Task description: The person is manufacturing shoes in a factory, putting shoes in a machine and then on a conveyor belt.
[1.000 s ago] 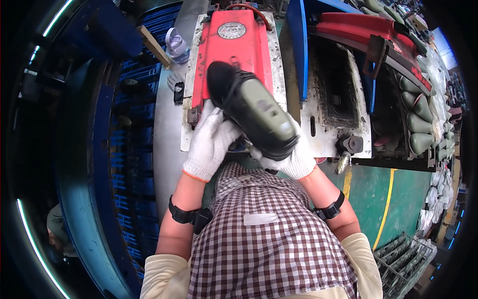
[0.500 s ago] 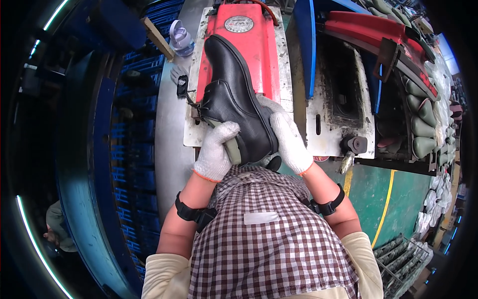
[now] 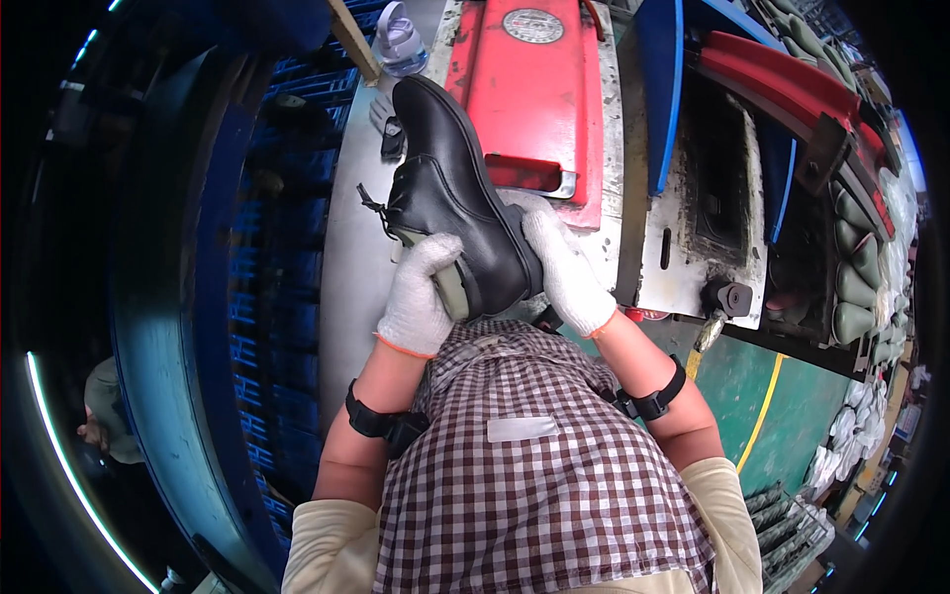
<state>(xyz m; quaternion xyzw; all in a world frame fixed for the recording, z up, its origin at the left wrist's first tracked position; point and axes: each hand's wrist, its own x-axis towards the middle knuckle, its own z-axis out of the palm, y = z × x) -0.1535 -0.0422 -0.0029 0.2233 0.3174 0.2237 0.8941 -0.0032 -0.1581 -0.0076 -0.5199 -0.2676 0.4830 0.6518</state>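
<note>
Between my two white-gloved hands is a black leather lace-up shoe (image 3: 460, 208), tilted on its side with the toe pointing away and a little left. An olive-green shoe last (image 3: 448, 287) shows in its opening at the ankle. My left hand (image 3: 421, 297) is closed on the last and the collar near the heel, thumb on top. My right hand (image 3: 562, 259) is closed round the sole side by the heel, its fingers partly hidden behind the shoe. Loose black laces (image 3: 374, 206) hang off the left side.
Beyond the shoe lies a red machine cover (image 3: 524, 94) on a pale metal plate. A clear water bottle (image 3: 400, 42) stands at the far left of the steel bench (image 3: 346, 287). To the right is an open mould station (image 3: 712, 188), with a rack of green lasts (image 3: 853, 297) beside it.
My view has turned, so the bench and red cover sit further right in it. The shoe has tipped slightly left, still in both hands.
</note>
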